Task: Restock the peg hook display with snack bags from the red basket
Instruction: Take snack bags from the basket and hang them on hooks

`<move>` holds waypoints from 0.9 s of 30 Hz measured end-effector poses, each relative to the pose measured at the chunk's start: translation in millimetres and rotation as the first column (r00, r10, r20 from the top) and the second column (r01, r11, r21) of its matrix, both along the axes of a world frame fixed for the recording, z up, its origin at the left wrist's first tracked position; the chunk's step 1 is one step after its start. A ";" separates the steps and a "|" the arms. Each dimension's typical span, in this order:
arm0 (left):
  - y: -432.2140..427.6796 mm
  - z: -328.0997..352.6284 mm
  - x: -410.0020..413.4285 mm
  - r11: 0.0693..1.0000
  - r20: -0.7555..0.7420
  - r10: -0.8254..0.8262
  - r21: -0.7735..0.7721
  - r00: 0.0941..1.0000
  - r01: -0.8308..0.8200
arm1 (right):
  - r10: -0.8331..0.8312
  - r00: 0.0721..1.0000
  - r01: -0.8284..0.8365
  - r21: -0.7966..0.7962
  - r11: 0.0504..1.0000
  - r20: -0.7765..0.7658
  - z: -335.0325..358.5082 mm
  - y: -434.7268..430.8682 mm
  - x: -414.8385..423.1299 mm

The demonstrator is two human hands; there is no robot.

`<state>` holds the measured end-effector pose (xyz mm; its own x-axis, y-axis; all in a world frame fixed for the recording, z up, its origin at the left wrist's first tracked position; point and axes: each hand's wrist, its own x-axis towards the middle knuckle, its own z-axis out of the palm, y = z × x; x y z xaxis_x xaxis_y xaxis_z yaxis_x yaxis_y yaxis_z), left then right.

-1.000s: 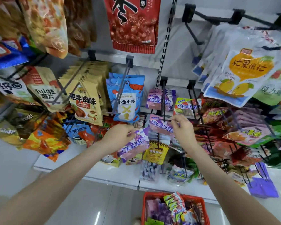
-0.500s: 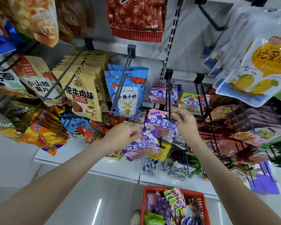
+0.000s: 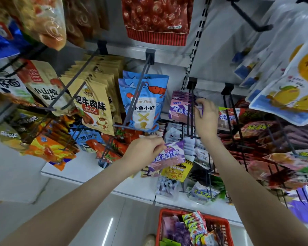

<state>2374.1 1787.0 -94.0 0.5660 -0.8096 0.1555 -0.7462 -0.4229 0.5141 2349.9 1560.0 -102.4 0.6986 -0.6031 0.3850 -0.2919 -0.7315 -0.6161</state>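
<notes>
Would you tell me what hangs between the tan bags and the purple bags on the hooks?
Blue shrimp-print bags, shown in the head view.

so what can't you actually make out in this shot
Head view only.
Red plastic basket: the bottom edge cuts it off, so its remaining bags cannot be counted.
Purple hanging candy bags on the black wire peg hook: the right hand covers their right side; whether it pinches one is unclear.
Purple grape candy bag held by the left hand, which hides its hang hole.
</notes>
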 end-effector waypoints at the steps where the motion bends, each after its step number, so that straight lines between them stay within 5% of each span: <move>1: -2.0 1.8 0.1 1.000 -0.010 0.007 -0.002 1.000 -0.007 | 0.021 0.999 -0.020 -0.035 0.999 0.035 1.5 4.3 -10.7; 4: -10.2 6.8 -0.3 0.999 -0.095 0.026 -0.023 0.995 -0.028 | 0.153 0.980 -0.160 0.045 0.986 0.131 1.4 20.5 -53.4; 7: -21.2 10.6 -3.9 0.998 -0.242 0.047 -0.035 0.969 -0.057 | 0.315 0.945 -0.325 0.349 0.879 0.087 2.6 38.5 -91.8; 9: -27.3 11.6 -8.3 0.996 -0.354 0.052 -0.045 0.934 -0.072 | 0.356 0.934 -0.326 0.493 0.806 0.036 1.8 44.5 -104.7; 16: -41.4 12.4 -27.2 0.997 -0.674 0.017 -0.043 0.738 -0.063 | 0.350 0.937 -0.284 0.615 0.736 0.013 0.6 39.5 -119.9; 19: -42.0 12.8 -34.5 1.000 -0.681 -0.012 -0.014 0.732 0.003 | 0.342 0.937 -0.227 0.616 0.754 -0.074 -3.0 32.4 -127.5; 22: -40.8 13.7 -40.4 0.995 -0.552 -0.037 0.053 0.833 0.080 | 0.314 0.947 -0.210 0.601 0.771 -0.071 -6.3 29.2 -136.8; 27: -40.2 14.3 -44.6 0.997 -0.516 0.062 0.061 0.854 -0.036 | 0.330 0.943 -0.234 0.635 0.736 -0.035 -3.5 30.2 -145.7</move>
